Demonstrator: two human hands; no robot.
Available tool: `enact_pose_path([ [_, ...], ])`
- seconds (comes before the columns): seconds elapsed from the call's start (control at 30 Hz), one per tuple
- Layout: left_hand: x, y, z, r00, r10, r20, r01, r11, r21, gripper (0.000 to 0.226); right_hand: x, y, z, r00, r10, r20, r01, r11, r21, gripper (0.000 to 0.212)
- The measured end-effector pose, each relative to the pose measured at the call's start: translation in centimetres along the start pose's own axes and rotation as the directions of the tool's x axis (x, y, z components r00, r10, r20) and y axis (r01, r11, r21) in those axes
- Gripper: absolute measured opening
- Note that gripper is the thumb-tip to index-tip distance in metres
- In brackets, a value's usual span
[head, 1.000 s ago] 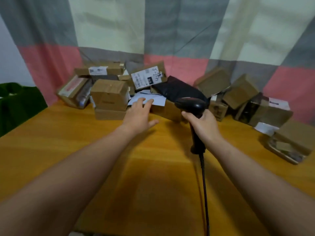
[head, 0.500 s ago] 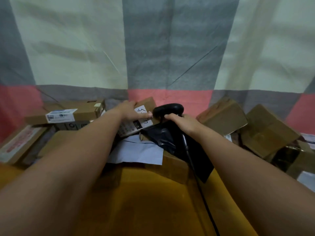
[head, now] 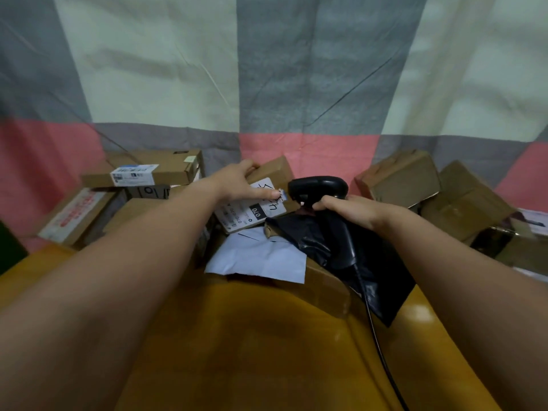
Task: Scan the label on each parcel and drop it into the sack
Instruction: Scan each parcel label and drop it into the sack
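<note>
Barely shifted since a moment ago, fingers of my left hand (head: 237, 185) hooked over far edge of the box (head: 277, 172), thumb on its label (head: 252, 213), right hand (head: 353, 209) clenched round the scanner (head: 318, 186) just beside the label's edge, box atop the heap (head: 261, 256), open table (head: 237, 336) nearer me.

1. The scanner (head: 318, 186) is smooth black plastic, faintly shiny.
2. Just left of it, the cardboard parcel (head: 274, 172) is matt brown; its label (head: 252, 210) is white paper.
3. Under the scanner, the black bag (head: 308, 241) is glossy, crinkled plastic film.
4. Below-left, the pale mailer (head: 261, 259) looks smooth and matt.
5. Nearer than the scanner, the table (head: 252, 351) is glossy varnished wood.
6. Behind it, the curtain (head: 296, 84) is matt woven cloth.
</note>
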State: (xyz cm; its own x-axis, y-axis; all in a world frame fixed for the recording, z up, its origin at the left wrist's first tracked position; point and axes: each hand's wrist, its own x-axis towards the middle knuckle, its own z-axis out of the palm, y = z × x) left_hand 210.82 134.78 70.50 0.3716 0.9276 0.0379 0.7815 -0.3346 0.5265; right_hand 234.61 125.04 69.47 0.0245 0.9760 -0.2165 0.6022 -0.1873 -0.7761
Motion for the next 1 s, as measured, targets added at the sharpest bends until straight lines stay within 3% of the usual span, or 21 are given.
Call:
enact_pose_path([
  [0.13, -5.0, 2.2, 0.8, 1.0, 0.015, -0.02, -0.015, 1.0, 0.022, 0.088, -5.5, 0.9, 0.5, 0.999, -0.016, -0.032, 0.016, 1.0, -0.019, 0.027],
  [0.27, -10.7, 3.9, 1.6, 0.999, -0.02, -0.041, 0.022, 0.998, 0.056, 0.109, -10.8, 1.9, 1.4, 0.999, 0.014, -0.044, -0.015, 1.0, -0.016, 0.059],
  [0.5, -21.2, 4.4, 4.0, 0.983, -0.106, -0.148, 0.097, 0.993, -0.066, 0.105, -21.1, 3.3, 3.2, 0.999, -0.045, -0.003, 0.045, 0.999, 0.01, 0.014],
  [0.67, -28.1, 4.9, 4.6, 0.979, -0.147, -0.142, 0.124, 0.98, -0.157, 0.089, -25.8, 2.9, 4.5, 0.998, -0.047, 0.031, 0.048, 0.997, -0.058, 0.035],
  [0.77, -31.5, 4.2, 4.8, 0.982, -0.173, -0.075, 0.156, 0.969, -0.193, 0.1, -27.1, 2.4, 5.5, 0.995, -0.061, -0.082, 0.044, 0.978, -0.202, 0.052],
  [0.87, -34.4, 3.3, 5.4, 0.978, -0.207, 0.016, 0.2, 0.919, -0.341, 0.091, -27.9, 1.3, 7.0, 0.952, -0.191, -0.241, 0.104, 0.937, -0.333, 0.039],
  [1.0, -37.1, 2.4, 7.0, 0.971, -0.233, -0.055, 0.171, 0.834, -0.525, 0.073, -29.7, -0.4, 9.6, 0.907, -0.293, -0.304, 0.167, 0.911, -0.377, 0.029],
])
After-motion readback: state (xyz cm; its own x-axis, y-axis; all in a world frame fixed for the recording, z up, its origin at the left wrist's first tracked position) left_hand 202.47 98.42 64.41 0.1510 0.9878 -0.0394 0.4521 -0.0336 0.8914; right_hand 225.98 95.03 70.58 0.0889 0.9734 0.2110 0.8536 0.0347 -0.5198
